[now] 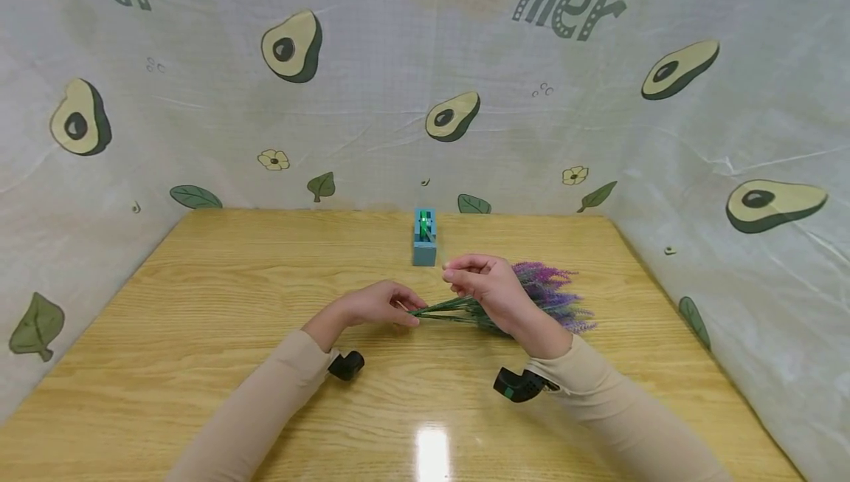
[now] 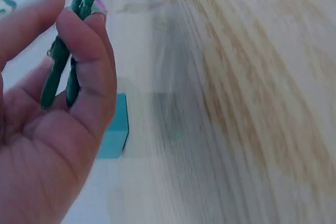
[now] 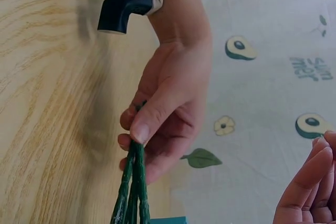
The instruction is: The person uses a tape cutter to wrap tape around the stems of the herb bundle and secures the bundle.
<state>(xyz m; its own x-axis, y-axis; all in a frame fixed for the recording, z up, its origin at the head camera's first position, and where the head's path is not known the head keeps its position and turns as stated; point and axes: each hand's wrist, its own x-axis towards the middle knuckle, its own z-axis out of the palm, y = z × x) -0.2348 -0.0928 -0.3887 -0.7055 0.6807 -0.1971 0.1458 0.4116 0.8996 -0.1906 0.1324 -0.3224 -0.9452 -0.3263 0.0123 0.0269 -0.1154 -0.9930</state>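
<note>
My left hand (image 1: 381,303) pinches the green stems (image 1: 441,312) of a bunch of artificial lavender between thumb and fingers, close to the cut ends. In the left wrist view the stem ends (image 2: 52,80) stick out below the fingertips. The purple flower heads (image 1: 558,308) point right, partly behind my right forearm. Above the stems, my right hand (image 1: 488,283) has its thumb and forefinger pinched on a small see-through piece of tape, barely visible at the fingertips. Just beyond them stands a blue tape dispenser (image 1: 425,255) with a green roll (image 1: 423,224).
The wooden table (image 1: 232,283) reaches back to a pale cloth (image 1: 372,113) printed with avocados and leaves, which also hangs at both sides. A black wrist camera (image 1: 521,384) sits under the right wrist, another (image 1: 347,365) at the left.
</note>
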